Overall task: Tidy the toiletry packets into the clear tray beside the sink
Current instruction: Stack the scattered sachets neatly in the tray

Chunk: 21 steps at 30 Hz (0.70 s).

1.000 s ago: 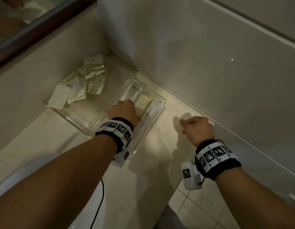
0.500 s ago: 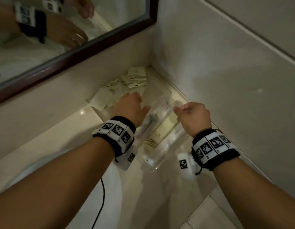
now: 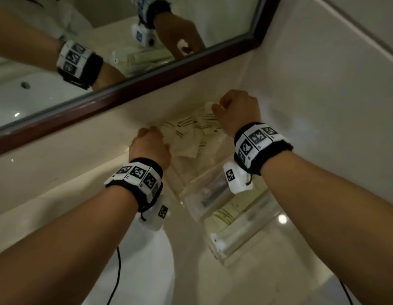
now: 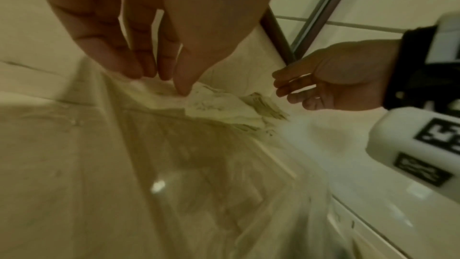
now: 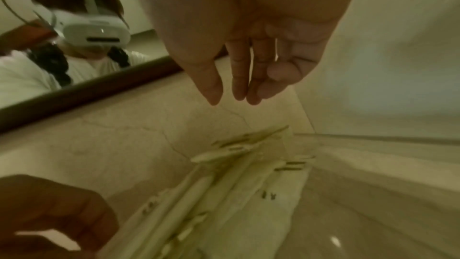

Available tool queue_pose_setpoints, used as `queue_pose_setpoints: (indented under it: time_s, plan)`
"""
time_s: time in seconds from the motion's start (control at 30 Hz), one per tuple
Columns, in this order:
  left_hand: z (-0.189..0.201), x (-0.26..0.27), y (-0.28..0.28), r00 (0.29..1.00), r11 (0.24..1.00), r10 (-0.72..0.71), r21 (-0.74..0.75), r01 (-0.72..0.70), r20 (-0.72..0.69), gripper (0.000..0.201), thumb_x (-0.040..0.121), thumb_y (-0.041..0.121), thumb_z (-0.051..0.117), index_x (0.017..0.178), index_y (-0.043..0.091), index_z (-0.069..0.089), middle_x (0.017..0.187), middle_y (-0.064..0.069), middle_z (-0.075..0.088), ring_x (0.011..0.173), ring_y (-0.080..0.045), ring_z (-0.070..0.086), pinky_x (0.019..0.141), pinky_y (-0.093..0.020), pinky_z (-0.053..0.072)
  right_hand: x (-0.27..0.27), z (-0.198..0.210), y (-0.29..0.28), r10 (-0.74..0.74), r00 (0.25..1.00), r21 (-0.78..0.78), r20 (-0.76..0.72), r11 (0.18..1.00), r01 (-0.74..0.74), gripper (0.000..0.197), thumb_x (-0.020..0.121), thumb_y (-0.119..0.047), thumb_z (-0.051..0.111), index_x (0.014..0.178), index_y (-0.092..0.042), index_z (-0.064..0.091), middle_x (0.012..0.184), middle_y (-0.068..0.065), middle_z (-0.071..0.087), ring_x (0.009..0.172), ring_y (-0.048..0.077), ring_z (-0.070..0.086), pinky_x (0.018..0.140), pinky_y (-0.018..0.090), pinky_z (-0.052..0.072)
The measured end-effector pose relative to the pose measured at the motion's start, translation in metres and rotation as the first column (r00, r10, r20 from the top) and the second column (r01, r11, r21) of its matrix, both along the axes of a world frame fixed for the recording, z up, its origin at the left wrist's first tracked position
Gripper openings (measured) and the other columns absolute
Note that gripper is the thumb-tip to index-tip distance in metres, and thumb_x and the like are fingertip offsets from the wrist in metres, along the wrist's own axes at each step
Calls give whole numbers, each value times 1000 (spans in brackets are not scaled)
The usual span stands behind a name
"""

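- My left hand (image 4: 139, 27) – fingers (image 4: 124, 62) straight, tips touching the toiletry packets (image 3: 186, 137) heaped at the clear tray (image 3: 235, 219) far end.
- My right hand (image 5: 254, 50) hovers above – fingers relaxed, holding nothing.

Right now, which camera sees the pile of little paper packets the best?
The head view: the pile of packets lies spread out at the back of the counter between the left hand and right hand, stripes visible. The left wrist view blurs it under the fingertips. The right wrist view sees it edge-on and blurred.
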State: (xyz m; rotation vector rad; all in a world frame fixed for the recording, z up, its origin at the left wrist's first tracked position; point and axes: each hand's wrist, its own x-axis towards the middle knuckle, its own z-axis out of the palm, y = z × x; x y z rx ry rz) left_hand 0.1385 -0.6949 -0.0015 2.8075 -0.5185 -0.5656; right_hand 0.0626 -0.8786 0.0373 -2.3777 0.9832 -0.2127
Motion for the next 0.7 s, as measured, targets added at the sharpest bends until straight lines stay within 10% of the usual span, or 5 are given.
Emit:
queue_pose_setpoints:
  time_s: [0.27,0.53,0.7]
  plan:
    - [-2,15,-6,996,981,-89,175,89,-7,21,91,26,61,108,16,68,115,-8,63,104,-30,60,81,-35,47,29,-37,-5,9,941,35,-338,999,3,29,91,-35,60,101,-8,60,100,11,66,80,26,58,58,28,40]
    - [-5,14,-10,988,967,-156,199,157,-20,15,91,18,53,98,11,63,108,-10,61,99,-30,60,73,-33,38,36,-42,-5,-60,927,35,-371,996,78,28,95,-23,50,116,-4,54,123,17,58,107,33,58,72,33,40]
    - [4,4,-3,973,971,-215,128,204,86,18,95,19,48,102,7,58,109,-13,58,96,-31,59,72,-34,39,19,-23,-7,-108,971,57,-212,991,122,30,91,-27,51,108,-5,59,111,16,62,90,31,60,70,33,49]
